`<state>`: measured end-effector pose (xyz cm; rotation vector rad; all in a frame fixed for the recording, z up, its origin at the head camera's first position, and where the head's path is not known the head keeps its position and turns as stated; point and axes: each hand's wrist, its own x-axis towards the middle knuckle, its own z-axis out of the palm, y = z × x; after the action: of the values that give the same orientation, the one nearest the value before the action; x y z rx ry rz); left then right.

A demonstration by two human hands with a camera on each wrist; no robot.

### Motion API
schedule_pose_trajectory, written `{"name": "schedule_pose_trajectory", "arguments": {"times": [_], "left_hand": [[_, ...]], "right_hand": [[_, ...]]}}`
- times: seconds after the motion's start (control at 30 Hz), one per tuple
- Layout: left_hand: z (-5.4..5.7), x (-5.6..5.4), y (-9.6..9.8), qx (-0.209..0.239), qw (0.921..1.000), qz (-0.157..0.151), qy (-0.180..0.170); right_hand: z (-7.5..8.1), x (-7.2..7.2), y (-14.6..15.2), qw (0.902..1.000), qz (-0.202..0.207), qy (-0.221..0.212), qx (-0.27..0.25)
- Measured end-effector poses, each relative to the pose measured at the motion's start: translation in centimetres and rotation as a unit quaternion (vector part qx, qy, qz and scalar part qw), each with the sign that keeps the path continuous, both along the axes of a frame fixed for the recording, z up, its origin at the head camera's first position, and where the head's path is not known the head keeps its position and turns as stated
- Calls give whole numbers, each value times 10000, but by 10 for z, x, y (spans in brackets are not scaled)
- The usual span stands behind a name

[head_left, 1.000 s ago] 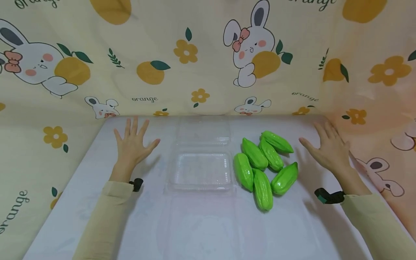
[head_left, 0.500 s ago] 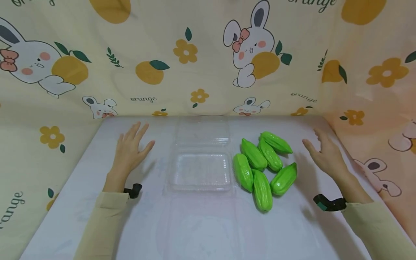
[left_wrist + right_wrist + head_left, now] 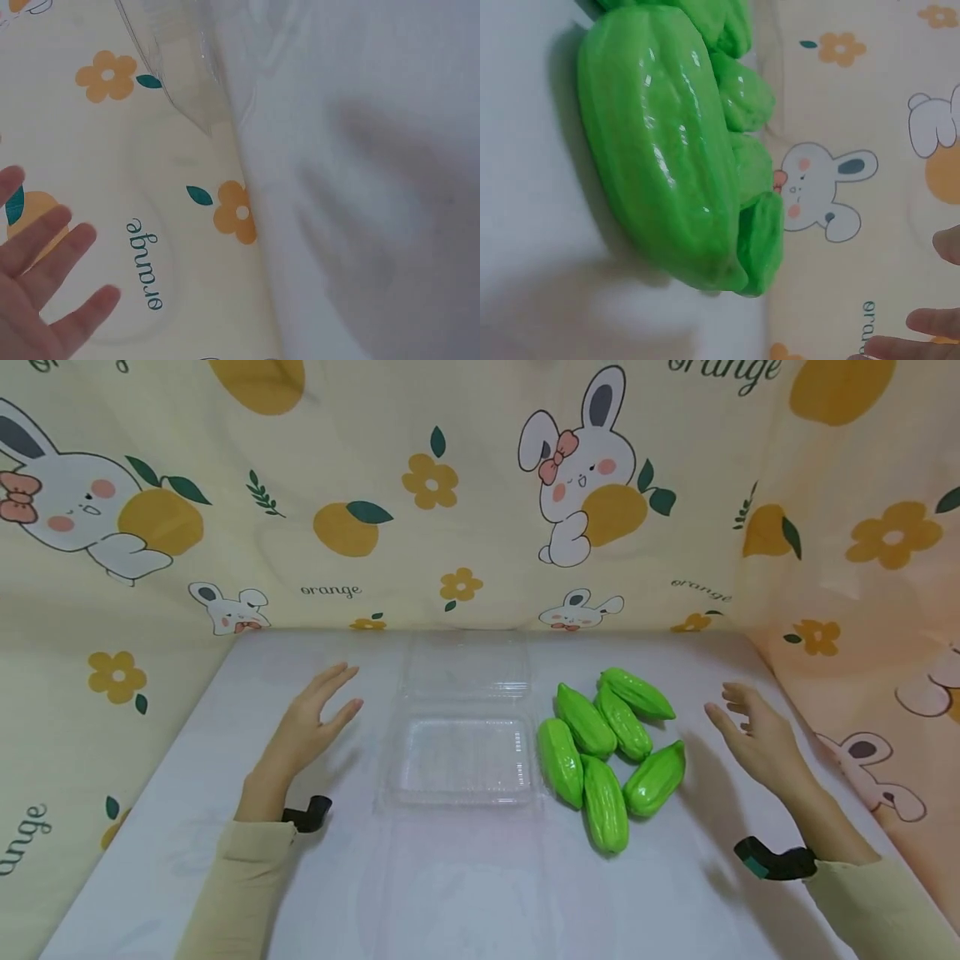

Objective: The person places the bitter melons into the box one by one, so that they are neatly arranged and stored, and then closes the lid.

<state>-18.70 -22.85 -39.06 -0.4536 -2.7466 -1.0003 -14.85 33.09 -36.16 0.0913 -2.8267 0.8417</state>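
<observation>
My left hand point(image 3: 303, 727) hovers above the table left of a clear plastic clamshell box point(image 3: 463, 798), its fingers extended and holding nothing. The box lies unfolded, its lid point(image 3: 467, 664) toward the back wall. Several glossy green ribbed vegetables point(image 3: 604, 806), gourd-like in shape, lie grouped right of the box. To their right is my right hand point(image 3: 761, 739), raised over the table with loosely bent fingers and touching nothing. In the right wrist view one green vegetable point(image 3: 656, 150) looms large, with fingertips point(image 3: 934, 322) at the lower right edge. The left wrist view shows spread fingers point(image 3: 64, 259).
A cloth point(image 3: 480, 493) printed with rabbits, oranges and flowers hangs behind the white table point(image 3: 660, 902) and along its sides. A black wrist camera mount point(image 3: 307, 814) sits at the left cuff, and another mount point(image 3: 775, 860) at the right cuff.
Both hands have gone from widely spread fingers to more relaxed ones and drawn back slightly toward the body. The left hand has turned toward the box. Box and vegetables stay in place.
</observation>
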Motion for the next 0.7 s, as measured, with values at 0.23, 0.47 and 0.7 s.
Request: {"name": "schedule_pose_trajectory", "arguments": {"times": [0.23,0.47,0.7], "left_hand": [[-9,6,3,457,9971,-434,-416],[-18,11,2,793,9909,-687,-839],[-24,12,5,1076,9791,-1168,-1271]], "right_hand": [[-6,9,1,9989,-51,-455,-103],[-16,17,2,9975,-114,-682,-173],[-21,26,2,9951,-103,-961,-215]]}}
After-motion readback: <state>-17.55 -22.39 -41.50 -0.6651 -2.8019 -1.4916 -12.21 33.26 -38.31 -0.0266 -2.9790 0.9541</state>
